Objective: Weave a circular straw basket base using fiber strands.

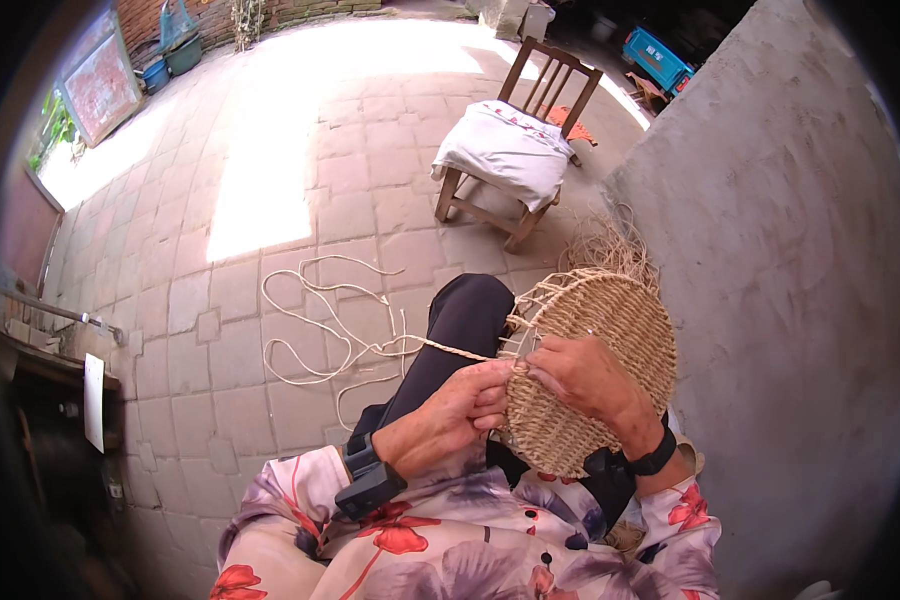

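Note:
A round, woven straw basket (620, 340) rests on my lap, its ribbed flat side facing up. At its left edge my left hand (460, 405) has its fingers curled and its thumb and fingertips pinching the rim. Against the same stretch of rim my right hand (585, 375) lies over the weave with its fingers bent together; a thin pale sliver shows by its fingertips, too small to name. From between the hands a twisted straw cord (450, 349) runs left over my dark trouser leg and loops loosely on the paving. Open loops of strand line the basket's upper left edge.
A wooden chair (555, 85) with a white cloth (505, 150) on its seat stands ahead. Loose straw strands (615, 250) lie beyond the basket, beside a grey wall (770, 280) on my right. A dark wooden piece of furniture (60, 370) is at left.

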`<state>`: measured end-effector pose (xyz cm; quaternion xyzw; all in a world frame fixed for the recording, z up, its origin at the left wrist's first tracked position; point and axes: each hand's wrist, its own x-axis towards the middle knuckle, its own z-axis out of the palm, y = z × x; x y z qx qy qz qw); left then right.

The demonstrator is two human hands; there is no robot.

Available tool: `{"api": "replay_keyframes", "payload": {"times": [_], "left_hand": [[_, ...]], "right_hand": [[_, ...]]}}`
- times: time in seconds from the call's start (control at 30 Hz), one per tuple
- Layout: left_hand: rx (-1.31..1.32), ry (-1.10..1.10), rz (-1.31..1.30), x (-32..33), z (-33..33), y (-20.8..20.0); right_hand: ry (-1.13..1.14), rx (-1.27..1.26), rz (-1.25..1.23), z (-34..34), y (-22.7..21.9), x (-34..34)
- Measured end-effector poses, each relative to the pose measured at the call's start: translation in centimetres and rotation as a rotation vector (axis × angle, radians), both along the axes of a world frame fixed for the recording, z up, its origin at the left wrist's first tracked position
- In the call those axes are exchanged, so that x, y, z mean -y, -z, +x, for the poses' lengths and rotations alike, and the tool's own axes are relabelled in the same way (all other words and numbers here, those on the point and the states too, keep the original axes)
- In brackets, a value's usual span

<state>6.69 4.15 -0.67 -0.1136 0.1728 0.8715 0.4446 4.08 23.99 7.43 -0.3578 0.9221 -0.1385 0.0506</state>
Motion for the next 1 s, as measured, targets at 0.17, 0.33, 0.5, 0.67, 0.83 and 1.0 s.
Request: {"api": "replay_keyframes", "payload": {"times": [0.17, 0.33, 0.5, 0.67, 0.83, 1.0], "left_hand": [[-0.040, -0.016, -0.033, 0.1, 0.2, -0.2], [-0.196, -0.094, -0.400, -1.2, 0.7, -1.0], [-0.405, -0.109, -0.671, -1.8, 0.9, 0.0], [-0.535, -0.220, -0.806, -1.9, 0.5, 1.0], [-0.533, -0.278, -0.844, -2.7, 0.8, 1.0], [-0.540, -0.264, -0.806, -3.4, 1.1, 0.4]], "right_hand": [[0.028, -0.113, -0.012, 0.6, 1.5, 0.5], [0.269, -0.136, -0.317, 1.9, 3.4, 1.4], [0.274, -0.200, -0.429, 2.7, 4.0, 2.6], [0.293, -0.223, -0.509, 2.7, 4.8, 3.7], [0.320, -0.130, -0.487, 3.7, 4.1, 3.5], [0.336, -0.194, -0.330, 8.8, 2.0, -2.3]]}}
